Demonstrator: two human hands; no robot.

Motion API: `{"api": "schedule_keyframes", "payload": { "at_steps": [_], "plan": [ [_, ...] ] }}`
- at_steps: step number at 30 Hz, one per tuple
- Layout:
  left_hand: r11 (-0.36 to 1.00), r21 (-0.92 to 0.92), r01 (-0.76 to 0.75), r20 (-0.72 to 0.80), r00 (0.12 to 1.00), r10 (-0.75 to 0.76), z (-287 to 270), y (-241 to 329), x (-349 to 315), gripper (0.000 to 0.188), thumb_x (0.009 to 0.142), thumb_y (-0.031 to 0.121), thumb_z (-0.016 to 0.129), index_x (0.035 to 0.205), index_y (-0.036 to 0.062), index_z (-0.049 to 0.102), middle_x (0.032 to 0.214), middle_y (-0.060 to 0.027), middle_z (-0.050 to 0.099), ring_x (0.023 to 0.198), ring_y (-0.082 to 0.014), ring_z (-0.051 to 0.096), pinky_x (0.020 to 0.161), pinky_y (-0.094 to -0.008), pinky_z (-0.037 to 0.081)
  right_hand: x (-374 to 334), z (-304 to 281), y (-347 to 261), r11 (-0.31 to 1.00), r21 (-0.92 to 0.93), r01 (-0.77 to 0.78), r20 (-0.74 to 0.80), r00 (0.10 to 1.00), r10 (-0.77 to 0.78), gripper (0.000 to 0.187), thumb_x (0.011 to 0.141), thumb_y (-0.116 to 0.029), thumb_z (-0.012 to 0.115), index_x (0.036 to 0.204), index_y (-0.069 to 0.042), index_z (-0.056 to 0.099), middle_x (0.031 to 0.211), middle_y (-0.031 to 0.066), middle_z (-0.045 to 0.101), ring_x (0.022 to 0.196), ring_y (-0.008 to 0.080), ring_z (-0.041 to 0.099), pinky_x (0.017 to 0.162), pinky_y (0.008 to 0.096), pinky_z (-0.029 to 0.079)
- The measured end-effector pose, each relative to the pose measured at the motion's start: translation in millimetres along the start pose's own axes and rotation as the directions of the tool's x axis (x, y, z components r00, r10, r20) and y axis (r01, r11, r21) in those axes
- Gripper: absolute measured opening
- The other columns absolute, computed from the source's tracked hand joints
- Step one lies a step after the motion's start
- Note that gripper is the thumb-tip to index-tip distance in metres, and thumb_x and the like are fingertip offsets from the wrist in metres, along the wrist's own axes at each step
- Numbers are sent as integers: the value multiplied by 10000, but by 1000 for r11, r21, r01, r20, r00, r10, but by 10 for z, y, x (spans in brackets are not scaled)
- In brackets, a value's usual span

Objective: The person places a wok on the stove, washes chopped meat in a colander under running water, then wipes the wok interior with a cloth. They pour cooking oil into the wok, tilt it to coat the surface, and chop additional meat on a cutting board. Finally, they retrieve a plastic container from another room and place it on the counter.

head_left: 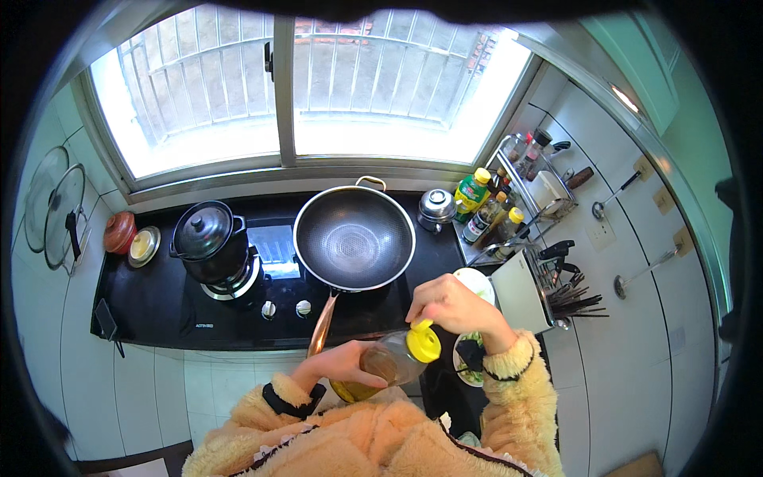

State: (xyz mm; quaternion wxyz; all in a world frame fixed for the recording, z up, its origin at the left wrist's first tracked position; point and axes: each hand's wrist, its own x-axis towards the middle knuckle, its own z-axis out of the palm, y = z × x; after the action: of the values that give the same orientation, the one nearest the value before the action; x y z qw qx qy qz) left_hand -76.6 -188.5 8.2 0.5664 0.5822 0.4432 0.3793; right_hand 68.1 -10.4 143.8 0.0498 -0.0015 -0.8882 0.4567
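Observation:
Low in front of my body, my left hand [340,362] is wrapped round a clear oil bottle [400,355] that is tilted, its cap end up and to the right. Some yellowish oil lies in its lower part. The yellow flip-top cap [424,345] has its small lid raised. My right hand [451,304] is closed, fingers pinched at that lid from above. Beyond both hands a black wok [354,234] rests on the right side of the cooktop, its copper-coloured handle [322,322] pointing toward me. The wok's inside shows no food.
A lidded black pot [208,238] stands on the left burner of the black cooktop [151,306]. Plates with green food [469,370] sit at my right, partly behind my arm. Sauce bottles [473,195], a steel lidded jar [437,208] and a knife block [520,290] line the right side.

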Motion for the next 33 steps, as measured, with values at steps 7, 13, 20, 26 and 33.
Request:
{"api": "schedule_keyframes", "payload": {
  "at_steps": [7, 13, 20, 26, 33],
  "plan": [
    [988, -150, 36, -514, 851, -109, 144, -146, 170, 498, 737, 307, 773, 1078, 5, 572, 966, -74, 644, 887, -148, 604, 843, -299, 467, 349, 292, 1032, 700, 692, -174, -302, 811, 501, 834, 921, -636, 115, 1062, 10, 622, 791, 84, 655, 597, 112, 544, 558, 219, 426],
    [786, -588, -192, -674, 654, -345, 8, -319, 563, 334, 857, 231, 667, 1100, 23, 568, 987, -47, 630, 882, -126, 608, 769, -274, 492, -96, 811, 1270, 774, 538, -334, -285, 792, 540, 679, 931, -340, 543, 1393, 45, 227, 1204, 156, 532, 920, 172, 596, 784, 271, 495],
    [511, -809, -289, -532, 729, -431, -51, -464, 1066, 323, 868, 213, 648, 1103, 8, 566, 983, -75, 627, 838, -185, 639, 730, -333, 530, -257, 844, 934, 903, -232, -362, -244, 920, 307, 1130, 646, -524, 774, 1432, 18, 167, 1425, 301, 210, 1281, 397, 366, 1016, 387, 373],
    [229, -916, -329, -401, 783, -476, -3, -418, 1411, 388, 866, 243, 654, 1165, 41, 514, 1075, -92, 597, 967, -239, 616, 830, -408, 521, -236, 435, 563, 782, -520, -344, -174, 939, 298, 1053, 600, -515, 797, 1380, 9, 320, 1386, 295, 324, 1208, 413, 452, 969, 404, 419],
    [70, -895, -441, -416, 764, -494, -155, -375, 1486, 427, 867, 213, 645, 1216, 57, 455, 1135, -91, 564, 1034, -237, 584, 891, -399, 501, -14, 34, 724, 869, -74, -490, -92, 870, 483, 870, 775, -508, 681, 1327, 93, 379, 1312, 258, 454, 1191, 299, 494, 974, 352, 405]
  ]
}}
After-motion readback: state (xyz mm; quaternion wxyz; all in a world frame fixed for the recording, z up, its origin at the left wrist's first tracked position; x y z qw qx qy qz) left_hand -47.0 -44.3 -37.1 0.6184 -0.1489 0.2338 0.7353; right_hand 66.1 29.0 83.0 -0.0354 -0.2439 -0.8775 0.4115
